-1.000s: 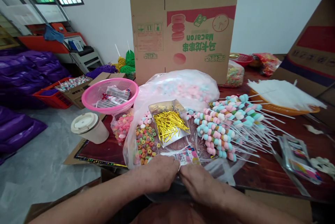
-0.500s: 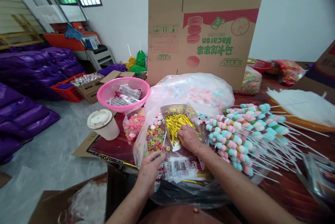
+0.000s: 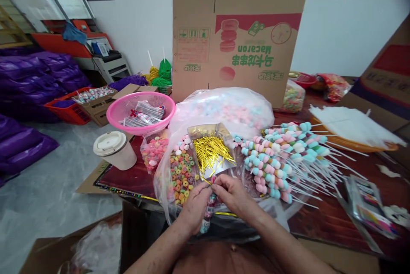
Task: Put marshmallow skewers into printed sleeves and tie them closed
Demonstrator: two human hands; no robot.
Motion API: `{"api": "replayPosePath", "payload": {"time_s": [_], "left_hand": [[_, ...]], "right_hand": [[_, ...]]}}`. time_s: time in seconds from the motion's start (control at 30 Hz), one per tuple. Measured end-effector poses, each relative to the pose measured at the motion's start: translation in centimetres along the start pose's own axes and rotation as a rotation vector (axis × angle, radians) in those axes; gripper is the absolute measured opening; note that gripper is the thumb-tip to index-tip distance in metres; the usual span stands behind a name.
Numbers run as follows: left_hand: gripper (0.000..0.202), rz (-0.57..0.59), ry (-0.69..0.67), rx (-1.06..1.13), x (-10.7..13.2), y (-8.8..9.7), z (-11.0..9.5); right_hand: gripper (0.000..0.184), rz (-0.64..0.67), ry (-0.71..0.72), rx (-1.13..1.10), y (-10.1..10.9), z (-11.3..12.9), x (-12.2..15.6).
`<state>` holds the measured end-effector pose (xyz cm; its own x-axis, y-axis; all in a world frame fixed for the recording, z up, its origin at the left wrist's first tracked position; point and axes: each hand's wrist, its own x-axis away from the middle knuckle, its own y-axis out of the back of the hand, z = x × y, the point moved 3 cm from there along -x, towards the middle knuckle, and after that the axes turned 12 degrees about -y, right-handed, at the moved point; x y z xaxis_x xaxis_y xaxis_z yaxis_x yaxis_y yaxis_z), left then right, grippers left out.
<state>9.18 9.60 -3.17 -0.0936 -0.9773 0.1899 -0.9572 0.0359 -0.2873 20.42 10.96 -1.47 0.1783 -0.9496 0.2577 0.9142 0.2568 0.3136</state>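
Note:
My left hand (image 3: 196,206) is closed around the gathered neck of a clear printed wrapper holding a candy skewer (image 3: 207,217), which hangs down below the fingers. My right hand (image 3: 233,192) meets it, pinching a gold twist tie (image 3: 206,180) that lies across the wrapper's neck. Just beyond the hands, a heap of gold twist ties (image 3: 209,151) spills from an open pouch. Ring-shaped gummies (image 3: 182,175) lie left of it in a large clear bag. On the right is a pile of marshmallow skewers (image 3: 272,163) with white sticks.
A pink basket (image 3: 110,116) with flat wrappers, a lidded cup (image 3: 120,154) and a bag of pink candy (image 3: 154,150) stand left. Behind are a marshmallow bag (image 3: 224,105) and an upright carton (image 3: 195,13). Printed packets (image 3: 368,203) and an orange basket (image 3: 346,143) are right.
My right hand has left the heap of twist ties and come back to my left hand with one tie. The wrapped skewer now hangs visibly below my left hand. The view has shifted rightward.

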Motion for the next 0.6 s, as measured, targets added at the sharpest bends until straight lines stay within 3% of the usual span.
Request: {"api": "replayPosePath", "payload": {"time_s": [0.07,0.2,0.3,0.37,0.43,0.53,0.6], "left_hand": [[0.014,0.064,-0.024,0.001,0.5,-0.1,0.3],[0.026,0.149,0.066,-0.009,1.2,0.0,1.1],[0.032,0.038,0.067,-0.066,1.2,0.2,1.1],[0.034,-0.017,0.082,-0.005,1.2,0.2,0.9],[0.034,0.039,0.141,0.123,1.3,0.0,0.6],[0.030,0.225,0.282,0.322,1.7,-0.7,0.1],[0.030,0.333,0.338,0.424,2.0,-1.1,-0.1]], "right_hand": [[0.023,0.042,-0.040,-0.042,0.5,-0.4,0.0],[0.022,0.037,-0.006,0.058,1.1,-0.4,0.7],[0.020,-0.111,0.059,0.162,1.2,-0.5,1.2],[0.015,-0.131,0.029,0.115,1.5,-0.7,1.5],[0.020,-0.002,0.047,0.054,1.8,-0.3,2.0],[0.022,0.249,0.234,0.068,2.6,1.6,3.4],[0.025,0.393,0.277,0.055,3.0,2.8,4.1]]}}
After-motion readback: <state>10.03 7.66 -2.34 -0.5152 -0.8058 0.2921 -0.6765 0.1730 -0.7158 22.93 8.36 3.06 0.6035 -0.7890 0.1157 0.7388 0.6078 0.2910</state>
